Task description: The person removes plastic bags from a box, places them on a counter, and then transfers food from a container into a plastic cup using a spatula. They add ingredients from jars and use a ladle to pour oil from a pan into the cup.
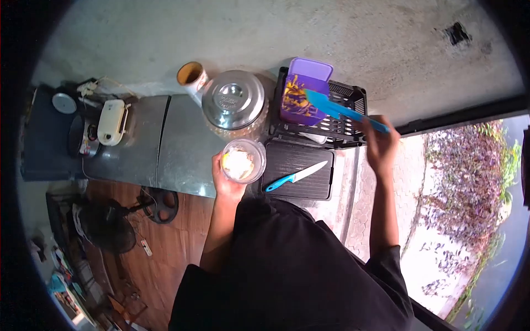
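Note:
My left hand [227, 179] is wrapped round a small clear round tub [259, 172] with whitish and yellow contents. My right hand [382, 144] grips the handle of a blue utensil with a broad flat blade [329, 105]. That blade's wide end overlaps a purple plastic container [308, 117] holding yellow scraps, at the near-left part of a black crate. Between me and the crate lies a black cutting board [307, 188]. On it rests a knife [298, 175] with a blue handle and a bare metal blade pointing right.
The black crate [360, 100] stands against the wall. Left of it are a large lidded jar [233, 99] and a tall cup [193, 77]. A white appliance [112, 122] sits farther left on the metal counter [185, 151]. A black fan [105, 226] stands on the floor.

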Action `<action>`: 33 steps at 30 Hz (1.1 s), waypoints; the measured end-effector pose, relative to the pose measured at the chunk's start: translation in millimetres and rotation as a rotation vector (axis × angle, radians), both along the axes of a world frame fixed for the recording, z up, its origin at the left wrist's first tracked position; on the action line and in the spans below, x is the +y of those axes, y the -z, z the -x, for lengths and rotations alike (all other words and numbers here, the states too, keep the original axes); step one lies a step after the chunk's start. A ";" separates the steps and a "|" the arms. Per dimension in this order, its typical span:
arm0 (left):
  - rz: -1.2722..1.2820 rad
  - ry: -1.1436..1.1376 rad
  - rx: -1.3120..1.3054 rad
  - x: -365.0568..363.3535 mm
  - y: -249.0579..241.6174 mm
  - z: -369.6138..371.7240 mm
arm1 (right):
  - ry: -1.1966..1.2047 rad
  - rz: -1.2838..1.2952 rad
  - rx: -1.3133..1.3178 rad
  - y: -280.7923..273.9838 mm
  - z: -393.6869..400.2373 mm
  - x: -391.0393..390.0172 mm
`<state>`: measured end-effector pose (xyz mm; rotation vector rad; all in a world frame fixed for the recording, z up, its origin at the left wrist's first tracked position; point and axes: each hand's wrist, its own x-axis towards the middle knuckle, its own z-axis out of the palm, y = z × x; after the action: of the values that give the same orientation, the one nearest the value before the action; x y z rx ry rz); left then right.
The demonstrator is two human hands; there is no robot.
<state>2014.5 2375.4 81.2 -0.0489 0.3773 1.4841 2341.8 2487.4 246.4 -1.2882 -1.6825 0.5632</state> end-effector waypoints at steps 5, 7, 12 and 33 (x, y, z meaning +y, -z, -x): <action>0.179 -0.092 0.113 4.6 -19.3 -9.7 | -0.034 0.001 -0.139 24.4 36.7 21.3; 0.191 -0.115 0.148 4.1 -16.1 -10.4 | -0.037 0.072 -0.053 25.8 45.1 24.0; -0.065 -0.058 0.114 -4.5 22.1 5.1 | 0.030 0.141 0.059 41.3 50.0 34.6; 0.153 -0.097 0.054 56.6 -38.3 -22.6 | 0.096 0.515 0.662 36.4 30.6 49.0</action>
<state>2037.1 2432.0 119.5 -0.1503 0.5384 1.5519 2311.3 2536.4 210.0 -1.3189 -0.9476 1.2626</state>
